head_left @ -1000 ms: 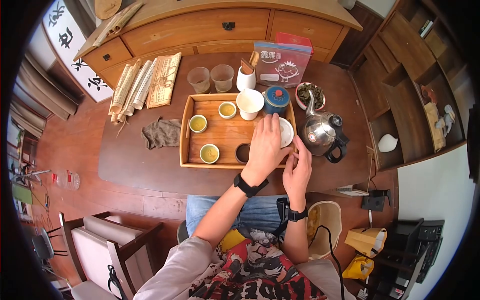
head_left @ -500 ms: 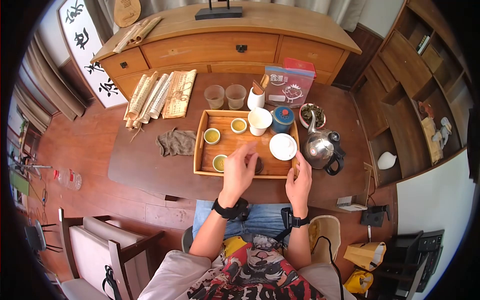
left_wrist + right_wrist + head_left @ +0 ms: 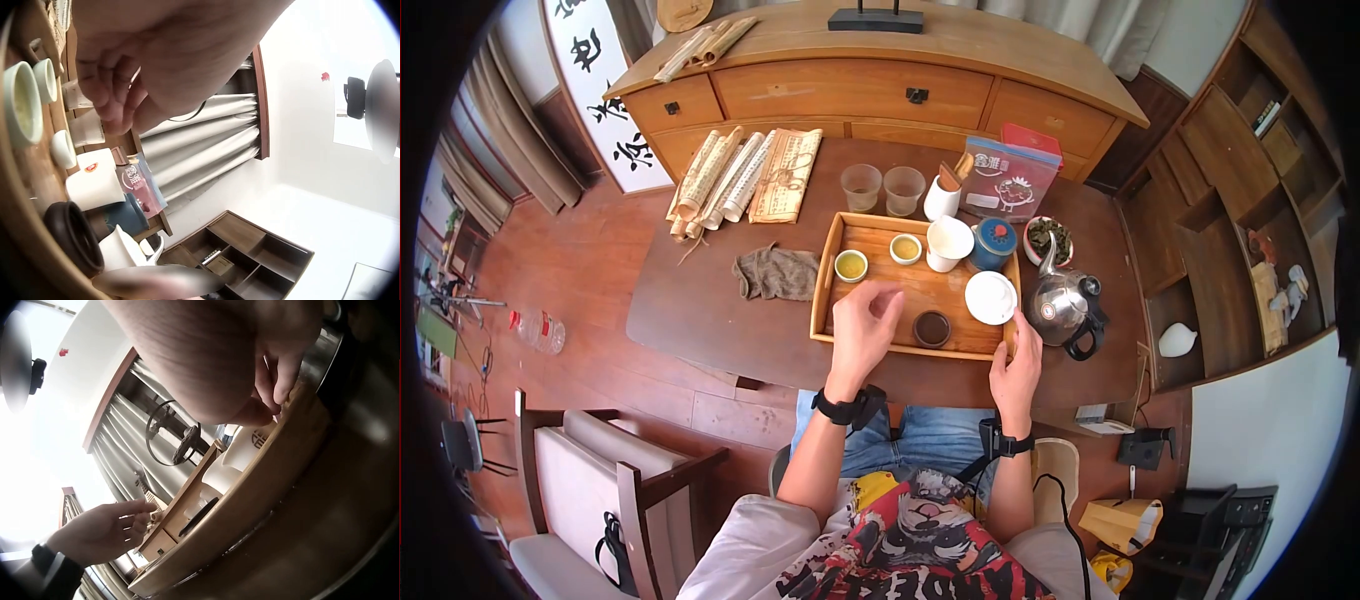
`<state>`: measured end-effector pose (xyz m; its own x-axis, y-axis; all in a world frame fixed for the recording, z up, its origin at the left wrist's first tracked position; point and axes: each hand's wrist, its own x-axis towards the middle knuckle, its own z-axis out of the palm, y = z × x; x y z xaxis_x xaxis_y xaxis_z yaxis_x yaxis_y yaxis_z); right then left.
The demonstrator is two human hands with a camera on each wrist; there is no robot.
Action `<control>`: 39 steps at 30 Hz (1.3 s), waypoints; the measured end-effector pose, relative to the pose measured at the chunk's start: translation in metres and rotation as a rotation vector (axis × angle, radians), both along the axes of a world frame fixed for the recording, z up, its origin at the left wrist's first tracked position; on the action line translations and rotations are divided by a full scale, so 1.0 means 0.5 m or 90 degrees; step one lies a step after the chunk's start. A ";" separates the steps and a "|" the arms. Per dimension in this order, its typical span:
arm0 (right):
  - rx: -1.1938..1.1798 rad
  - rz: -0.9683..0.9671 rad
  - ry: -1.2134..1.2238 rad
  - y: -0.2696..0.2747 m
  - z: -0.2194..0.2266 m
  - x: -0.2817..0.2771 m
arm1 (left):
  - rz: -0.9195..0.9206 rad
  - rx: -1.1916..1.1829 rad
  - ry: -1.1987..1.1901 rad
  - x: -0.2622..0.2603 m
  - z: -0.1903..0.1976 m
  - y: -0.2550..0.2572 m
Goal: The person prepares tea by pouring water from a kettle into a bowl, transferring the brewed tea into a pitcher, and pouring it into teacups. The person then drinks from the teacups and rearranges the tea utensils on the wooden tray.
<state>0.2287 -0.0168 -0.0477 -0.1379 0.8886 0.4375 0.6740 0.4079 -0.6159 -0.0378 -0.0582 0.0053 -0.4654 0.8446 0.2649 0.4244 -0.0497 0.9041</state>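
Observation:
My left hand [image 3: 863, 325] hovers over the front left of the wooden tray [image 3: 960, 352], fingers loosely bent with nothing between them. It hides a tea cup [image 3: 24, 103] in the head view; the left wrist view shows that cup below the hand. Two more small cups of yellowish tea [image 3: 851, 265] [image 3: 907, 249] sit farther back. My right hand [image 3: 1015, 365] rests at the tray's front right corner, fingertips at the rim, beside a white lidded bowl [image 3: 991, 298]. A dark round holder [image 3: 931, 328] lies between the hands.
A white pitcher [image 3: 948, 243] and a blue jar [image 3: 993, 243] stand at the tray's back right. A steel kettle [image 3: 1064, 305] and a bowl of leaves [image 3: 1049, 240] are right of it. Left are a brown cloth [image 3: 775, 272] and paper scrolls [image 3: 722, 180]; two glasses [image 3: 861, 188] stand behind.
My left hand has come away from the white lidded bowl and moved left over the front left cup. The right hand stays by the tray's corner. The head view has shifted.

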 end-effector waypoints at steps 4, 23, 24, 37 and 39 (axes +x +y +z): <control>-0.015 -0.010 0.000 -0.001 0.001 -0.002 | -0.023 0.075 0.123 0.011 0.040 0.103; -0.018 -0.006 0.035 -0.012 0.024 -0.012 | -0.103 -0.096 0.268 -0.032 0.063 0.508; -0.021 -0.005 0.037 -0.013 0.024 -0.010 | -0.101 -0.084 0.271 -0.030 0.066 0.505; -0.015 -0.008 0.258 -0.003 0.042 0.002 | -0.177 0.122 0.121 -0.028 0.206 0.303; 0.017 0.011 0.219 -0.007 0.088 -0.018 | -0.242 0.139 0.021 -0.013 0.189 0.231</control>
<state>0.2196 -0.0204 -0.0035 0.0072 0.8749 0.4843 0.4223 0.4364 -0.7945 -0.0444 0.0574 0.1000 -0.1207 0.8765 0.4661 0.3669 -0.3969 0.8413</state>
